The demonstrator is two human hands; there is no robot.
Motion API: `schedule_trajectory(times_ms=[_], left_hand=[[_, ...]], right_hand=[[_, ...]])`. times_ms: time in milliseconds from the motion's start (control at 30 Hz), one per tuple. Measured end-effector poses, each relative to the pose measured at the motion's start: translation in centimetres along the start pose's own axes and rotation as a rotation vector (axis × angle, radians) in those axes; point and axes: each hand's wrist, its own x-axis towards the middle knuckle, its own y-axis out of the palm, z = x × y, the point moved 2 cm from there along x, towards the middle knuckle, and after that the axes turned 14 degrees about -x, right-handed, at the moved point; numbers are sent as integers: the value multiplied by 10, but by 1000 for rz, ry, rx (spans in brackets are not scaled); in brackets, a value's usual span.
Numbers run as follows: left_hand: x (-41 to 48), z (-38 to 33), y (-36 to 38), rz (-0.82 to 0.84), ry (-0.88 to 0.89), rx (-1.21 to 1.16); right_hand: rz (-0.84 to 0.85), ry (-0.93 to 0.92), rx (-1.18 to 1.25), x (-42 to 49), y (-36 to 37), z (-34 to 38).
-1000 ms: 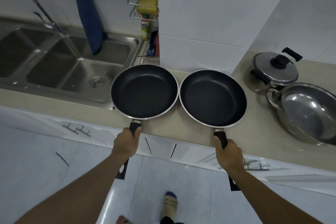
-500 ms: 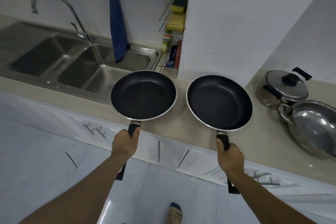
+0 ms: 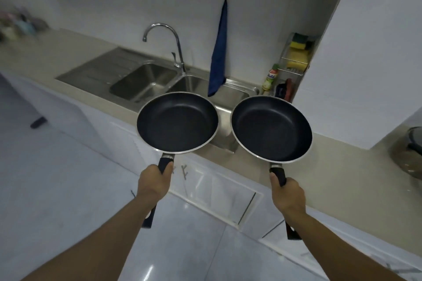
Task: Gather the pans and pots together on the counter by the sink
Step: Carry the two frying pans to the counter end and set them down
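Observation:
I hold two black non-stick frying pans level in the air, side by side with a gap between them. My left hand (image 3: 154,182) grips the handle of the left pan (image 3: 177,121), which hangs over the counter's front edge by the steel sink (image 3: 146,82). My right hand (image 3: 288,196) grips the handle of the right pan (image 3: 271,128), over the sink's right corner and the beige counter (image 3: 338,171). A lidded steel pot (image 3: 408,153) shows partly at the right frame edge.
A curved tap (image 3: 170,41) rises behind the sink. A blue towel (image 3: 219,57) hangs on the wall. A wire rack (image 3: 295,57) with sponges and a bottle (image 3: 270,78) stands in the corner. White cabinets (image 3: 219,189) sit below. Blurred items (image 3: 20,24) lie far left.
Both pans have moved left and lifted off the counter, now held over the sink area. The view swung left, so the pots on the right have nearly left the frame.

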Motion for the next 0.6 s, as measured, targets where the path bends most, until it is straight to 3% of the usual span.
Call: schedule_trajectory(times_ms=[267, 600], left_hand=[[32, 38, -105, -150, -48, -58], [104, 66, -178, -300, -146, -128]], right_hand=[[78, -150, -46, -24, 51, 106], [146, -336, -53, -6, 116, 241]])
